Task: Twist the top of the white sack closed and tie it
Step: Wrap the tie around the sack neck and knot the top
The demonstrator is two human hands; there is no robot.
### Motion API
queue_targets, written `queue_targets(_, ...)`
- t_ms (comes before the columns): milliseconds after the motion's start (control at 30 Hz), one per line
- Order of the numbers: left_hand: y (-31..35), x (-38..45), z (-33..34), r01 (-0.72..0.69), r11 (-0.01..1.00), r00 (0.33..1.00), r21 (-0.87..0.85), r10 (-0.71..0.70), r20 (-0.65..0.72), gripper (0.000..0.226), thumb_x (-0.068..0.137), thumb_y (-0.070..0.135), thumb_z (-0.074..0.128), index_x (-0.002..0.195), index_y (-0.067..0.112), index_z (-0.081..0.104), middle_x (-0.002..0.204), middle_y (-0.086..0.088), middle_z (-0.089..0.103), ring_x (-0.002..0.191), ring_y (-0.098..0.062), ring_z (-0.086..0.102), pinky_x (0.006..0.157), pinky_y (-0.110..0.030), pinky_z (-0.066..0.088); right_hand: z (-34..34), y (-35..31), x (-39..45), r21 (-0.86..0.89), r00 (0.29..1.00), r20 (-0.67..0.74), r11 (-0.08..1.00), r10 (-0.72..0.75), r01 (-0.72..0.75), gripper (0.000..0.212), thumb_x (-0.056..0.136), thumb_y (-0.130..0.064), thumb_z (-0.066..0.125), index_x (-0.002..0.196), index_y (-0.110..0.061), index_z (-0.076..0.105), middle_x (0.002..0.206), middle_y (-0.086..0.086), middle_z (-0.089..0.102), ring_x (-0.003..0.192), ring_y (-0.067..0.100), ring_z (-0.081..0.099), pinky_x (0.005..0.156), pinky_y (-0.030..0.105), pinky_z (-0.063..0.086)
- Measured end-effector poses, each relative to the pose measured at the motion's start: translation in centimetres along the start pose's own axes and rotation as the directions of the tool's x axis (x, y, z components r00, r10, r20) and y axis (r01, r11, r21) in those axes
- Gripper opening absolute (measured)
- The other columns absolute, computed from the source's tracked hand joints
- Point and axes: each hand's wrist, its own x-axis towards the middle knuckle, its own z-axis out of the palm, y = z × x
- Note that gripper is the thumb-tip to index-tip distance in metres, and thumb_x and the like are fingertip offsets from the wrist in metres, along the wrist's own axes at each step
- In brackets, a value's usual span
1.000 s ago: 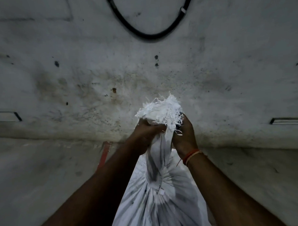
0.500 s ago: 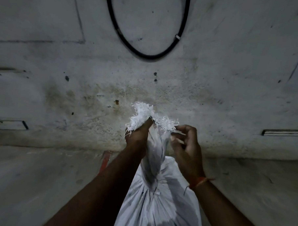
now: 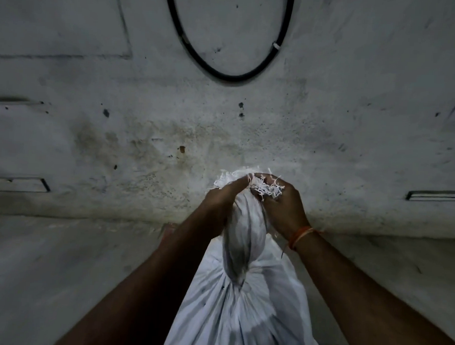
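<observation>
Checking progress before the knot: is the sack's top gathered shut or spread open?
Gathered shut. The white sack narrows into a twisted neck, both hands gripping its frayed end. No tie visible.

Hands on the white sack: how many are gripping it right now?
2. The left hand clutches the twisted neck of the white sack just under the frayed top; the right hand grips the frayed top from the other side.

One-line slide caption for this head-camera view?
Both hands, left hand and right hand, grip the frayed top of the twisted white sack before a stained wall.
</observation>
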Motion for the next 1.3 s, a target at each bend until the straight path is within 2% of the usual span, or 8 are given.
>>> queue_targets(100, -0.5, -2.5, -1.2, -0.262, 0.906, 0.882, 0.333, 0.365, -0.299, 0.092, 0.069, 0.057, 0.083, 0.137, 0.022, 0.03, 0.128, -0.01, 0.06, 0.104, -0.017, 0.066, 0.091, -0.035, 0.057, 0.1, 0.2, 0.2, -0.038, 0.999, -0.036, 0.999, 0.019, -0.021, 0.03, 0.085, -0.012, 0.075, 0.114, -0.015, 0.073, 0.11, -0.006, 0.074, 0.103, 0.002, 0.066, 0.09, 0.005, 0.046)
queue_targets(200, -1.7, -5.9, -1.4, -0.444, 0.443, 0.603, 0.779, 0.791, -0.106, 0.105, 0.067, 0.062, 0.08, 0.149, 0.03, 0.023, 0.15, -0.009, 0.03, 0.133, -0.025, 0.043, 0.101, -0.039, 0.048, 0.5, 0.3, 0.7, -0.059, 0.994, -0.062, 0.993, 0.095, -0.099, 0.03, 0.083, -0.024, 0.079, 0.11, -0.014, 0.071, 0.103, -0.005, 0.074, 0.094, 0.007, 0.067, 0.081, 0.007, 0.047)
queue_targets(367, -3.2, -5.3, -0.6, -0.367, 0.271, 0.817, 0.89, 0.551, 0.169, 0.124, 0.058, 0.057, 0.088, 0.156, 0.041, 0.013, 0.166, -0.007, -0.011, 0.153, -0.032, 0.004, 0.117, -0.047, 0.03, 1.4, -0.5, 1.7, -0.041, 0.984, 0.081, 0.987, 0.155, -0.153, 0.012, 0.085, -0.026, 0.071, 0.079, -0.015, 0.072, 0.08, -0.001, 0.075, 0.077, 0.014, 0.07, 0.071, 0.034, 0.053)
queue_targets(633, -2.5, -1.4, -2.6, -0.41, 0.149, 0.782, 0.9, 0.566, 0.263, 0.073, 0.071, 0.038, 0.086, 0.134, 0.017, 0.055, 0.121, -0.009, 0.069, 0.109, -0.03, 0.065, 0.089, -0.034, 0.051, 0.7, 0.4, 2.6, 0.028, 0.936, 0.219, 0.957, 0.277, -0.29, 0.028, 0.095, -0.03, 0.062, 0.092, -0.005, 0.076, 0.092, 0.011, 0.078, 0.092, 0.026, 0.073, 0.091, 0.045, 0.056)
queue_targets(867, -2.3, 0.2, -5.2, -0.33, 0.335, 0.866, 0.882, 0.48, 0.141, 0.035, 0.079, 0.048, 0.078, 0.096, 0.018, 0.071, 0.094, 0.002, 0.075, 0.087, -0.014, 0.068, 0.073, -0.023, 0.044, -1.7, 0.4, 0.4, -0.2, 0.988, 0.058, 0.968, -0.141, 0.15, 0.042, 0.085, -0.027, 0.071, 0.122, -0.021, 0.053, 0.13, -0.001, 0.044, 0.109, 0.007, 0.053, 0.083, 0.012, 0.044)
queue_targets(967, -2.2, 0.0, -5.4, -0.323, 0.571, 0.921, 0.755, 0.374, 0.111, 0.03, 0.079, 0.044, 0.08, 0.085, 0.016, 0.072, 0.079, 0.005, 0.074, 0.073, -0.009, 0.068, 0.069, -0.026, 0.049, -2.3, 1.1, -1.2, -0.262, 0.932, 0.259, 0.91, -0.255, 0.321, 0.045, 0.08, -0.032, 0.073, 0.121, -0.02, 0.063, 0.133, -0.002, 0.047, 0.116, 0.005, 0.051, 0.088, 0.01, 0.043)
queue_targets(1133, -2.2, -0.9, -4.3, -0.207, 0.826, 0.975, 0.524, 0.132, 0.178, 0.033, 0.089, 0.047, 0.069, 0.093, 0.015, 0.078, 0.089, -0.004, 0.079, 0.086, -0.019, 0.075, 0.077, -0.03, 0.059, -1.3, 3.5, -1.6, -0.116, 0.906, 0.423, 0.991, -0.015, 0.07, 0.045, 0.083, -0.042, 0.073, 0.124, -0.024, 0.068, 0.123, -0.008, 0.069, 0.114, 0.007, 0.064, 0.099, 0.036, 0.053)
queue_targets(1300, -2.5, -0.3, -4.9, 0.094, 0.872, 0.987, 0.48, -0.143, 0.067, 0.07, 0.077, 0.074, 0.061, 0.099, 0.01, 0.078, 0.097, -0.011, 0.078, 0.094, -0.028, 0.075, 0.09, -0.042, 0.059, -0.9, 3.5, -0.9, -0.079, 0.899, 0.426, 0.994, 0.103, -0.076, 0.031, 0.093, -0.032, 0.065, 0.083, -0.003, 0.07, 0.069, 0.0, 0.067, 0.059, 0.007, 0.061, 0.058, 0.027, 0.047)
